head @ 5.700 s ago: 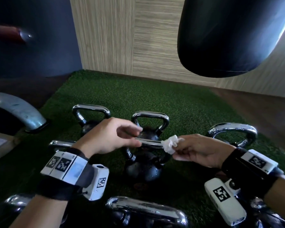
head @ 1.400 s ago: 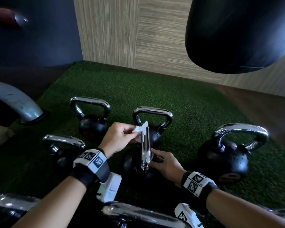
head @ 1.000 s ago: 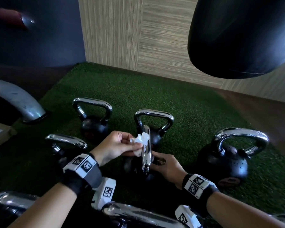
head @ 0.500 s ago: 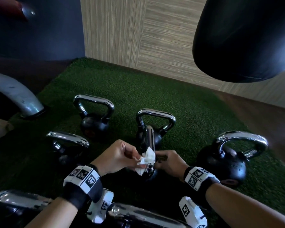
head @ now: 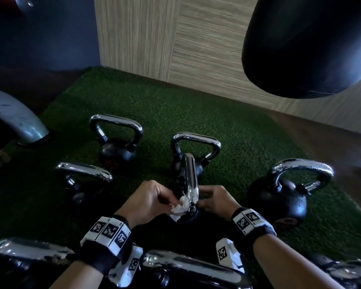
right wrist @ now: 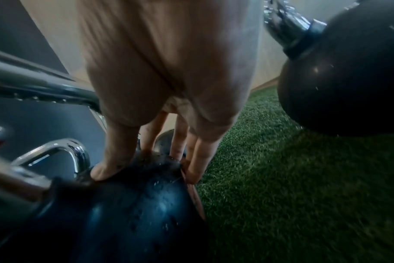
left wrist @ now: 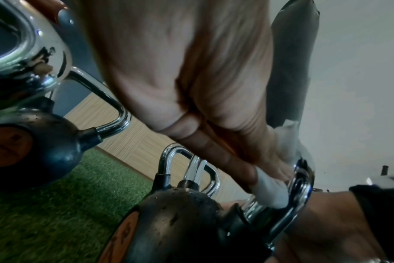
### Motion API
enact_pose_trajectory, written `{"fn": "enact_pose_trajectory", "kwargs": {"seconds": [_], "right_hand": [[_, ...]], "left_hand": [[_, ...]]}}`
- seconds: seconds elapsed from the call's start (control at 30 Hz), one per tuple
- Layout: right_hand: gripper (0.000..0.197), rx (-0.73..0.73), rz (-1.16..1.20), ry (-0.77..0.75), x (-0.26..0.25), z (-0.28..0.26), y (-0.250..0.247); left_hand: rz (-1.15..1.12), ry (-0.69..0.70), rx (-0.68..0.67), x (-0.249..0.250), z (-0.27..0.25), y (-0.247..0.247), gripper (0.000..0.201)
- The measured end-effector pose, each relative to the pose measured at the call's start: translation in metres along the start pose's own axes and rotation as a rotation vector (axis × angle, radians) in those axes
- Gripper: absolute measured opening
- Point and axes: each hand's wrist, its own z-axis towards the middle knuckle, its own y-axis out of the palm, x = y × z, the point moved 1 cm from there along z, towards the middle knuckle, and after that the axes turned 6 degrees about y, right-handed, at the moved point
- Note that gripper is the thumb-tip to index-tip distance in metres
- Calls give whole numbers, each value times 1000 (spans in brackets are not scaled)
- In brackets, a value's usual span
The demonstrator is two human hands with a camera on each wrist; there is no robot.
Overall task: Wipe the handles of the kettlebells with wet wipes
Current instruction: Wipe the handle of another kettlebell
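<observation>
On the green turf (head: 196, 113) stand several black kettlebells with chrome handles. My left hand (head: 173, 200) pinches a crumpled white wet wipe (head: 180, 206) and presses it against the near lower end of the middle kettlebell's handle (head: 189, 180), which points away from me. The left wrist view shows the fingertips pushing the wipe (left wrist: 270, 192) onto the chrome bar (left wrist: 300, 185) above the black ball (left wrist: 175, 222). My right hand (head: 206, 199) grips that kettlebell from the right. In the right wrist view its thumb and fingers (right wrist: 191, 160) span the ball (right wrist: 133, 204).
More kettlebells stand close around: back left (head: 117, 151), back middle (head: 196, 140), left (head: 83, 174), right (head: 279, 197), and two handles near me (head: 188, 265), (head: 29, 249). A black punching bag (head: 306, 44) hangs top right. A grey metal tube (head: 15, 119) curves down at the left.
My left hand has slid the wipe along the handle from its far end down to the end nearest me. The right hand has kept its hold on the kettlebell.
</observation>
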Motion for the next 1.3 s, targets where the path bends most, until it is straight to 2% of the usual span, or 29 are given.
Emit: {"fn": "enact_pose_trajectory", "kwargs": {"seconds": [0.1,0.2,0.33,0.4,0.47,0.5,0.57,0.67,0.73,0.8,0.87,0.93,1.07,1.2,1.3], "right_hand": [[52,25,56,-15,7,-3,4],[59,47,3,-22,6,-4,7],[46,56,-368,-85,-28,-14,-7],[32,195,-447,-173,-58,-28,-21],[21,365,-338,-310,-90,-50,-35],[20,386,-247,-383,-105,-62,-39],[26,304,-113,-522,-131,-86,-39],[44,136,-54,-625,-155,-104,-22],[55,121,-27,-654,-162,-107,-11],[60,173,-35,-706,-164,-107,-4],[55,228,-8,-738,-167,-108,-4],[46,226,23,-743,-169,-108,-4],[38,195,1,-731,-172,-109,-4],[19,250,-62,-691,-171,-104,-1],[13,236,-70,-658,-167,-94,3]], "left_hand": [[74,11,-26,-7,0,3,19],[134,30,-40,-10,-1,5,15],[172,-21,10,4,4,-11,19],[128,-29,53,17,6,-30,18],[77,-29,107,32,6,-49,14],[39,-30,133,41,7,-57,14],[-67,-42,171,55,8,-67,15],[-223,-66,199,78,13,-71,16],[-359,-91,244,89,17,-70,20],[-466,-114,265,95,20,-68,34],[-512,-156,246,98,21,-65,50],[-518,-204,222,97,22,-64,54],[-576,-280,193,91,24,-61,34],[-629,-303,136,78,24,-55,21],[-615,-326,71,69,22,-53,19]]}}
